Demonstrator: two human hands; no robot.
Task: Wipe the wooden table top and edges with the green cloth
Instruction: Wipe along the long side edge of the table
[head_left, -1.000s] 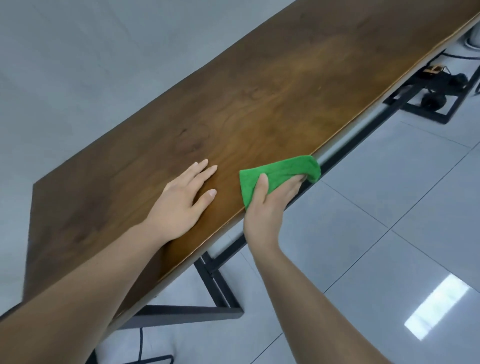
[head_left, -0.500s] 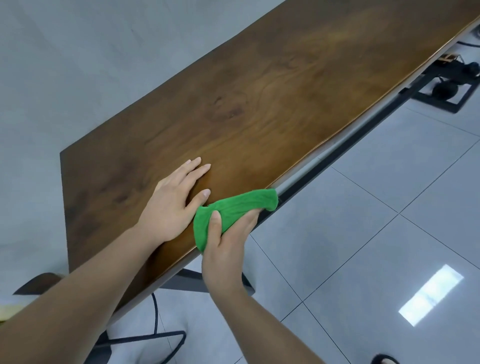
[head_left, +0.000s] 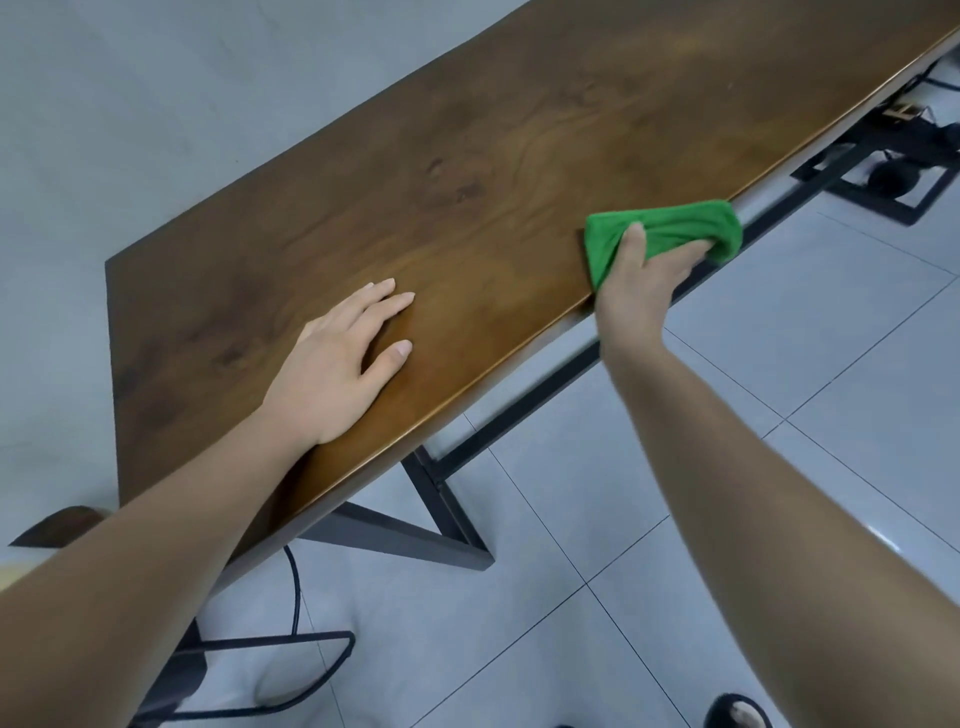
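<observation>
Green cloth (head_left: 670, 228) is bunched in the right hand (head_left: 641, 286), the thumb pressed on top and the fingers (head_left: 691, 254) curled round its far side, so it wraps over the near edge of the wooden table top (head_left: 519, 156). Well apart to the left of those fingers, the left hand (head_left: 337, 364) lies flat on the wood, fingers straight, holding nothing. Below both hands runs the black metal frame (head_left: 447, 499), standing on the grey tiled floor (head_left: 779, 364). A black cable (head_left: 296, 587) hangs under the left forearm. A foot in a dark sandal (head_left: 737, 714) shows beneath the right arm.
</observation>
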